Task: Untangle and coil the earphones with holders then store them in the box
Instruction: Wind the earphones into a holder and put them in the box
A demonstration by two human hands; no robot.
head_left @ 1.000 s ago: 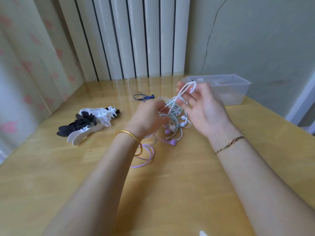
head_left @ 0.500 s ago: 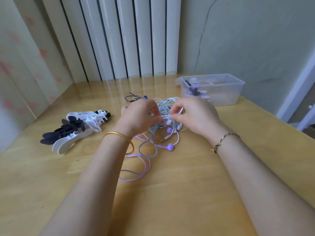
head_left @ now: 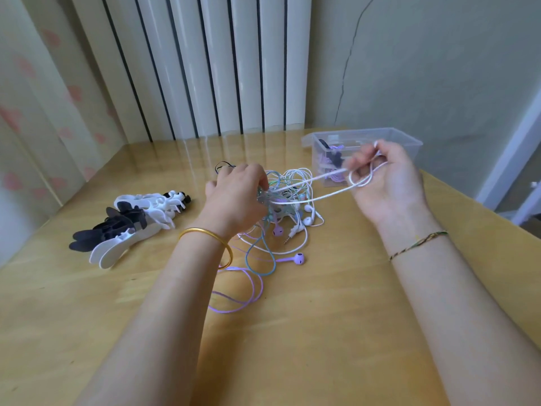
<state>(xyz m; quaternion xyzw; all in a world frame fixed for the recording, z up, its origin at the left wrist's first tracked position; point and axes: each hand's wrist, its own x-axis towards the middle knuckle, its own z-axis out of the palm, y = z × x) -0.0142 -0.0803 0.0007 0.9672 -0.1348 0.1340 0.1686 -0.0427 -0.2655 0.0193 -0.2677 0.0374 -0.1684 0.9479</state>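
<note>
A tangle of white, teal and purple earphones (head_left: 288,212) lies mid-table. My left hand (head_left: 234,197) grips the knot of the tangle from the left. My right hand (head_left: 386,177) is raised to the right and pinches a loop of white cable (head_left: 330,194) stretched taut out of the knot. A purple cable loop (head_left: 243,291) trails toward me. A pile of white and black holders (head_left: 128,227) lies at the left. The clear plastic box (head_left: 409,142) stands at the back right with a coiled purple earphone on a black holder inside.
A dark blue earphone cable (head_left: 223,166) lies behind my left hand. The wooden table (head_left: 322,332) ends at a wall and a white ribbed panel at the back; its right edge runs diagonally past the box.
My right hand has moved from the knot up and to the right, drawing a white cable loop out of the tangle. My left hand stays on the knot.
</note>
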